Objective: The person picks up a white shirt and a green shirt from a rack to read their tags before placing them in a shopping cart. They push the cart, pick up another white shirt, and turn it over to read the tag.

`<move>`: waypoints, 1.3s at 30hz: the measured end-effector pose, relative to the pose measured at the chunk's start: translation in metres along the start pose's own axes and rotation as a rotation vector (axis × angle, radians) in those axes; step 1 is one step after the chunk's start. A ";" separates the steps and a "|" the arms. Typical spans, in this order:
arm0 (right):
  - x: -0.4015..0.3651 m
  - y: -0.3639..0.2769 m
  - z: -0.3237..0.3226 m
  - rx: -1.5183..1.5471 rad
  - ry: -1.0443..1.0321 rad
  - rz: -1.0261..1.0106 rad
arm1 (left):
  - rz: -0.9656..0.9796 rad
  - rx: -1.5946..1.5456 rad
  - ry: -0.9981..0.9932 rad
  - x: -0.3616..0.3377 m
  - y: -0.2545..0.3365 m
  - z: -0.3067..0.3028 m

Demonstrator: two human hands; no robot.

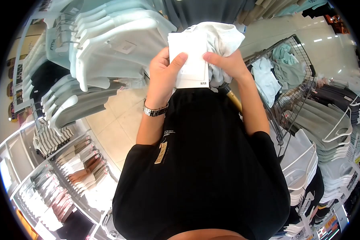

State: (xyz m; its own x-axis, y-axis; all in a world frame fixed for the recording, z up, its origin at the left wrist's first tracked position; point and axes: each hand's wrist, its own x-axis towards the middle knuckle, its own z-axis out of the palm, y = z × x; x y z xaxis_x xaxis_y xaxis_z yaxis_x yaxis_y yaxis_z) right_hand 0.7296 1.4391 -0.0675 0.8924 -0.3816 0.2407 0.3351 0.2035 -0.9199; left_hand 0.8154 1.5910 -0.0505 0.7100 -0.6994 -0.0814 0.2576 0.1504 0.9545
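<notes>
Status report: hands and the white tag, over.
Left hand pinches white paper tag. Right hand grips tag edge and white garment. Nothing in the way.

I see my left hand (pixel 161 78) and right hand (pixel 228 64) up at twelve o'clock, both thumbs pressed on a white card (pixel 193 60) that lies against a bunched white garment (pixel 224 38). A metal wristwatch (pixel 155 110) sits on the left wrist. A black shirt (pixel 204 172) fills the frame from centre down to six o'clock. At two o'clock a wire basket (pixel 304 60) holds pale green clothes. Pale tees on hangers (pixel 116 44) hang at eleven o'clock, and shelves of folded clothes (pixel 76 168) sit at eight.
</notes>
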 end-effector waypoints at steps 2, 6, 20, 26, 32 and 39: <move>0.001 -0.001 0.002 0.001 -0.014 0.009 | 0.011 -0.001 0.005 -0.001 0.000 0.001; 0.003 0.000 0.007 0.015 -0.051 -0.021 | 0.001 -0.018 0.006 -0.002 0.001 -0.003; 0.001 0.008 -0.003 0.007 0.045 0.027 | 0.018 -0.013 -0.045 -0.001 -0.001 -0.004; 0.002 0.015 -0.005 -0.024 0.024 0.010 | -0.013 -0.053 -0.071 -0.002 0.003 -0.003; 0.007 0.017 0.004 -0.002 0.052 -0.004 | 0.077 0.036 -0.030 -0.001 0.001 -0.003; 0.005 0.023 0.004 -0.125 -0.139 0.025 | 0.082 0.018 0.074 0.001 0.007 -0.020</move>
State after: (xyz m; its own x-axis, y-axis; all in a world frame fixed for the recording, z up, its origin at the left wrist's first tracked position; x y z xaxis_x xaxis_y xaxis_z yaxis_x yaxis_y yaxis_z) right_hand 0.7431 1.4456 -0.0859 0.9361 -0.2478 0.2495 0.2797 0.0948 -0.9554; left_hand 0.8306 1.6054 -0.0493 0.7749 -0.6317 -0.0228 0.1851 0.1922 0.9637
